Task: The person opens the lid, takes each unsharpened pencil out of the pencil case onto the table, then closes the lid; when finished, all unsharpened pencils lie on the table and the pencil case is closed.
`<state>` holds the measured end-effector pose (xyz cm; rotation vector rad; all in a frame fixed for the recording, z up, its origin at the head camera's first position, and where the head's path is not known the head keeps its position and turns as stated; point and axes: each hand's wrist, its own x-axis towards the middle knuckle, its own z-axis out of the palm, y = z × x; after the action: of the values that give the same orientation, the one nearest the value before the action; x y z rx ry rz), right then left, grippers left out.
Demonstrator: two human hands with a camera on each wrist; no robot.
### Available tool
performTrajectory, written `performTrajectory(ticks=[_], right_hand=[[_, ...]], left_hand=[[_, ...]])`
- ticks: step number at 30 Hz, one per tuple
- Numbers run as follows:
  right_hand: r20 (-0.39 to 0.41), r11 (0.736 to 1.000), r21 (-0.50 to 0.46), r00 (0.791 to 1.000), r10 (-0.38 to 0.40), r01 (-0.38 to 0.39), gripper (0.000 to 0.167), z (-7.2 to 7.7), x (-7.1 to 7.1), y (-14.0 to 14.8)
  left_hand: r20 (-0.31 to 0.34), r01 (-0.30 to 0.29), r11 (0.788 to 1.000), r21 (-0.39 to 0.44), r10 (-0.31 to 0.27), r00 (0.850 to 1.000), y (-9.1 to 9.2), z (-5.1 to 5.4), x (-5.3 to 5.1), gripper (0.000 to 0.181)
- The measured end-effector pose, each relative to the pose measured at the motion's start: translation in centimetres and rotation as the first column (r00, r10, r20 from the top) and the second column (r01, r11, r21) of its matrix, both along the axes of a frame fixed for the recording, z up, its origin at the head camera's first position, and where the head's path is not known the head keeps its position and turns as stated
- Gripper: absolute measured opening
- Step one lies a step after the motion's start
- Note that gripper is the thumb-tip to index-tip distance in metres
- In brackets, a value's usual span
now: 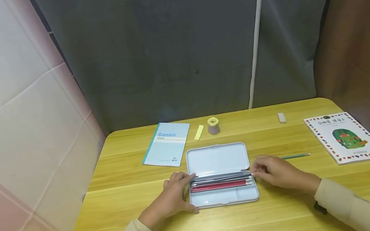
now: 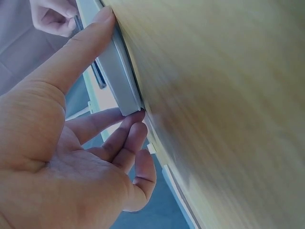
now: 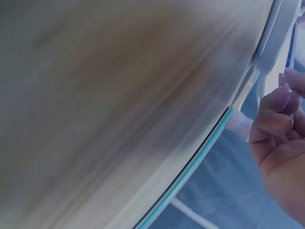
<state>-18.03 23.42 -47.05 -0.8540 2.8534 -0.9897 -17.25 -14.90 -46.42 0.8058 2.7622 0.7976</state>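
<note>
Your left hand (image 1: 173,196), thumb and fingers spread wide, grips the open pencil case (image 1: 216,197) between your hands; your right hand (image 1: 274,171) pinches the end of a dark pencil (image 1: 223,178) lying inside.

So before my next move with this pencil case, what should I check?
1. Lid open: ok, it lies back from the case.
2. Case held: ok, your left hand grips its left end.
3. Red pencils inside: ok, they lie lengthwise in the case.
4. Right hand gripping a pencil: cannot tell; its fingers are at the case's right end, but the contact is unclear.
5. Every pencil in the case: not ok, the green pencil lies on the table, right of the case.
6. Eraser clear of your hands: ok, it's farther back.
</note>
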Motion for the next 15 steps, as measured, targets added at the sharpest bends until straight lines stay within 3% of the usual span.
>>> performTrajectory(ticks=[9, 15], right_hand=[[0.051, 0.997, -0.07, 0.998, -0.034, 0.037, 0.007, 0.4, 0.9, 4.1], [-0.016, 0.992, -0.12, 0.999, -0.029, 0.027, 0.01, 0.2, 1.4, 7.8]], left_hand=[[0.001, -0.003, 1.0, -0.004, 0.003, 1.0, 0.0, 0.1, -0.1, 0.105], [0.009, -0.005, 1.0, 0.0, 0.005, 1.0, 0.0, 0.1, -0.1, 0.106]])
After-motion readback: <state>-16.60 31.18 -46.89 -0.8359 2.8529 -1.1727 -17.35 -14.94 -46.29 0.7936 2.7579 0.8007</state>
